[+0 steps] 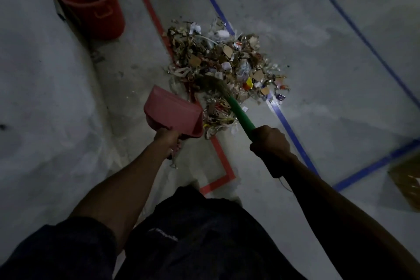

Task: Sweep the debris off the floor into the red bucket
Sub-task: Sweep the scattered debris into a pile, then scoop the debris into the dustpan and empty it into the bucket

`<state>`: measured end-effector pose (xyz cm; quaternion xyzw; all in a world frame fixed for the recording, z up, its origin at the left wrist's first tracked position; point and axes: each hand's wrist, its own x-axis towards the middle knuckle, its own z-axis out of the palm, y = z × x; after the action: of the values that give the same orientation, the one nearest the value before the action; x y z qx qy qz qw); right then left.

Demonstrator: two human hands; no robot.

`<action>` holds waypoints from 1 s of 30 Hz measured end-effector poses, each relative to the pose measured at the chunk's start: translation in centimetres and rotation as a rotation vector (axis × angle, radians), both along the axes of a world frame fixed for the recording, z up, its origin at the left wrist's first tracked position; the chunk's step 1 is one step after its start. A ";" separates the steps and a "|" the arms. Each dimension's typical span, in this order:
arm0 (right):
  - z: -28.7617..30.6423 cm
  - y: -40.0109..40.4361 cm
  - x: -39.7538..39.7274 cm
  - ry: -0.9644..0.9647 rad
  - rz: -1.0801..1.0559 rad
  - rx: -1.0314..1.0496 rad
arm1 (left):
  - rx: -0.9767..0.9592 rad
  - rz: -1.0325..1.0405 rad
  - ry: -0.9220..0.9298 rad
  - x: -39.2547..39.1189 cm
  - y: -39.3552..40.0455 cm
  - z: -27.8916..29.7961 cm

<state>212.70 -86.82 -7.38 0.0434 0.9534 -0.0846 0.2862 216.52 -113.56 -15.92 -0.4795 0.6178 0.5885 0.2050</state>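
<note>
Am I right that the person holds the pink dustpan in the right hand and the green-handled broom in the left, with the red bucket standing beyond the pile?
Not quite: the hands are swapped. The head view shows the left hand gripping the pink dustpan and the right hand gripping the green-handled broom. The red bucket does stand beyond the pile.

Debris (223, 68) is heaped in one loose pile of paper scraps, cardboard bits and wrappers on the grey floor (295, 29), lying across red and blue tape lines. The red bucket (91, 2) is stood upright and open-topped, well apart from the pile, toward the upper left.
</note>
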 end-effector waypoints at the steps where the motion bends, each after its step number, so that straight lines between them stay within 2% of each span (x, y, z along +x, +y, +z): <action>1: 0.2 0.7 0.2 -0.003 -0.025 -0.026 | 0.003 0.007 0.006 0.0 0.7 0.1; 4: 1.0 3.3 0.9 -0.049 -0.179 -0.247 | 0.029 0.039 0.008 0.0 3.3 0.5; 7: 1.8 6.1 2.2 -0.096 -0.500 -0.561 | 0.119 0.065 -0.029 0.2 6.5 1.2; 11: 2.7 8.8 3.8 -0.122 -0.658 -0.727 | 0.223 0.146 -0.038 0.4 10.9 2.1; 19: 2.1 10.4 6.6 -0.107 -0.676 -0.785 | 0.356 0.205 0.012 -0.5 19.7 4.0; 25: 1.4 10.0 8.8 -0.084 -0.669 -0.822 | 0.479 0.106 0.103 -2.4 24.1 4.9; 30: 1.6 9.5 9.8 -0.082 -0.600 -0.822 | 0.409 0.060 0.033 -3.3 24.9 5.3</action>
<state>222.47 -77.30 -5.79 0.2025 0.7749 -0.5293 0.2800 213.27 -88.65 -10.64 -0.4363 0.4741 0.7153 0.2707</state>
